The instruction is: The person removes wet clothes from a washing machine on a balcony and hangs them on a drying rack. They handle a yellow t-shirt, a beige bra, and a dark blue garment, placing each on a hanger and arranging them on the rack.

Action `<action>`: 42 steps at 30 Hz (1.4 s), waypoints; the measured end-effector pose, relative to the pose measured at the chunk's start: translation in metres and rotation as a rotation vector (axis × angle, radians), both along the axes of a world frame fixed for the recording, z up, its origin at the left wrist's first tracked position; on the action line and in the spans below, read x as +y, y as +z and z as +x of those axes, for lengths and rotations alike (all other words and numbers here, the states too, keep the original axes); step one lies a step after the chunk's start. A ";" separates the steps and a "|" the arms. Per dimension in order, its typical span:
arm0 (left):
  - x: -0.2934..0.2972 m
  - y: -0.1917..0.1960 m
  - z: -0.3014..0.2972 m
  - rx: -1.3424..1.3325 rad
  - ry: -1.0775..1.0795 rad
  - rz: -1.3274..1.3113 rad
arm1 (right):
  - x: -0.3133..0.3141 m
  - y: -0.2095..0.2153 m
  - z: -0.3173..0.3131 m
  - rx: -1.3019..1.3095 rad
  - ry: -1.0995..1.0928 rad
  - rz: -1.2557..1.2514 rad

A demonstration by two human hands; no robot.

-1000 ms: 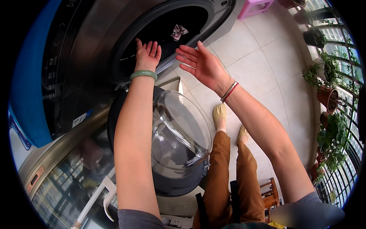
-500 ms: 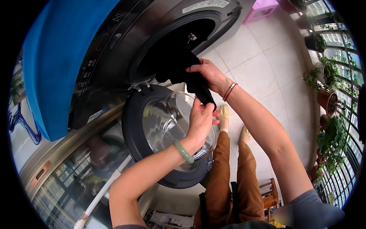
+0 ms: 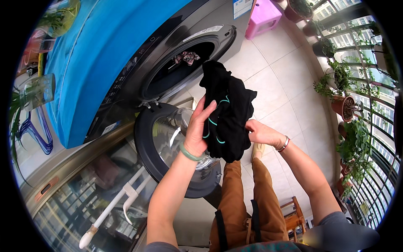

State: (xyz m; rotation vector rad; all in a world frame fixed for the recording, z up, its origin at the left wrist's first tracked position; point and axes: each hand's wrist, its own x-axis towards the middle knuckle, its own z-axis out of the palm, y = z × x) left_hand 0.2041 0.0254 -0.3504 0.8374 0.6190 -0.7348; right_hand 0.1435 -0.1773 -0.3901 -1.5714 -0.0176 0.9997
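A crumpled black garment [image 3: 233, 109] with thin green lines on it hangs in the air between my hands. My left hand [image 3: 199, 128], with a green bangle at its wrist, grips the garment's left side. Its thumb lies over the cloth and some of its fingers are hidden. At the lower right edge, my right hand [image 3: 264, 133] pinches the fabric. Behind the garment stands a grey front-loading washing machine [image 3: 168, 52] with its round door [image 3: 147, 143] swung open. A pink and dark patterned cloth [image 3: 187, 58] lies in the drum.
A blue cover [image 3: 96, 54] drapes the machine's top. Beyond it stands a pink stool [image 3: 263, 19] on the tiled floor [image 3: 289, 84]. Potted plants [image 3: 343, 107] line the railing at right. A white pole [image 3: 111, 214] and a wooden stool [image 3: 296, 216] are nearer me.
The black garment has come fully out of the drum and is now bunched between my hands. The patterned cloth inside shows more. My view has shifted.
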 end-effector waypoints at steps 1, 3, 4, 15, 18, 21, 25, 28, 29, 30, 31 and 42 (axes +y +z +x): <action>-0.008 0.011 -0.009 -0.090 -0.011 0.016 | -0.010 -0.009 -0.014 0.275 -0.337 0.345; -0.019 0.038 -0.025 -0.194 -0.008 0.062 | -0.029 0.003 -0.019 0.587 -0.756 0.854; -0.024 0.048 -0.034 -0.220 -0.019 0.082 | -0.041 0.009 -0.021 0.602 -0.782 1.012; -0.006 0.143 -0.166 -0.258 0.077 0.240 | -0.083 0.206 -0.058 0.116 -0.891 0.644; 0.005 0.156 -0.205 -0.309 -0.283 0.467 | -0.093 0.255 -0.077 0.029 -0.768 0.636; 0.008 0.194 -0.211 -0.471 -0.798 0.808 | -0.094 0.299 -0.095 -0.023 -0.636 0.657; -0.007 0.246 -0.212 -0.712 -0.434 0.606 | -0.084 0.356 -0.129 -0.088 -0.411 0.642; -0.028 0.278 -0.201 -0.965 -0.356 0.423 | -0.081 0.393 -0.154 -0.126 -0.292 0.685; -0.035 0.289 -0.201 -1.072 -0.350 0.410 | -0.079 0.410 -0.165 -0.166 -0.291 0.676; -0.040 0.296 -0.204 -1.101 -0.390 0.381 | -0.076 0.424 -0.177 -0.164 -0.302 0.674; -0.044 0.303 -0.210 -1.130 -0.430 0.354 | -0.071 0.441 -0.186 -0.198 -0.287 0.692; 0.034 0.449 -0.288 -0.979 -0.190 0.143 | -0.073 0.509 -0.308 -0.419 -0.350 0.102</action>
